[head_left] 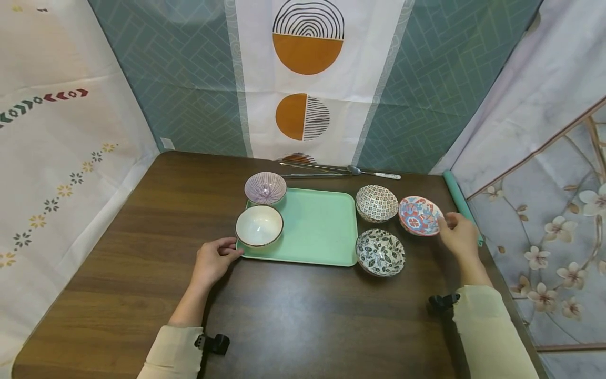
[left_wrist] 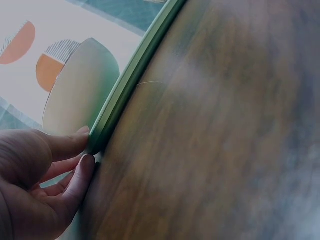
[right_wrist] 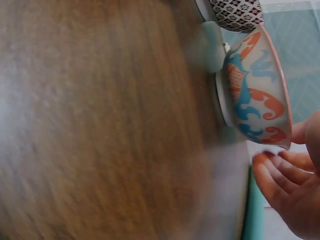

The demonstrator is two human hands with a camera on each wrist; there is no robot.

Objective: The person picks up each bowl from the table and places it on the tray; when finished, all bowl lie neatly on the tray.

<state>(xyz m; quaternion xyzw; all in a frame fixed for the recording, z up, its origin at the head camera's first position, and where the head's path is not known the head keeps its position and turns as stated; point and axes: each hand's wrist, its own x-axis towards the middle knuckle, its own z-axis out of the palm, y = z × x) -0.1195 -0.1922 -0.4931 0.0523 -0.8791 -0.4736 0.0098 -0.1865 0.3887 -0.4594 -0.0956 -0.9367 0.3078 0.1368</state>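
My left hand [head_left: 213, 263] pinches the near left corner of a light green tray [head_left: 317, 231]; in the left wrist view the thumb [left_wrist: 67, 145] lies at its rim. A white bowl with a dark rim [head_left: 259, 226] stands on that end of the tray, in front of a purple-striped bowl [head_left: 265, 188]. Over on the right, my right hand [head_left: 460, 235] holds the rim of a red-and-blue patterned bowl [head_left: 420, 216]. In the right wrist view that bowl [right_wrist: 257, 95] appears side-on, the fingers [right_wrist: 280, 175] close beneath its rim.
Between the tray and the red-and-blue bowl stand a brown-patterned bowl [head_left: 376, 203] and a leaf-patterned bowl [head_left: 380, 252]. Behind the tray lie a spoon [head_left: 374, 172] and thin metal utensils [head_left: 317, 175]. A green roll [head_left: 459, 200] lies along the table's right edge.
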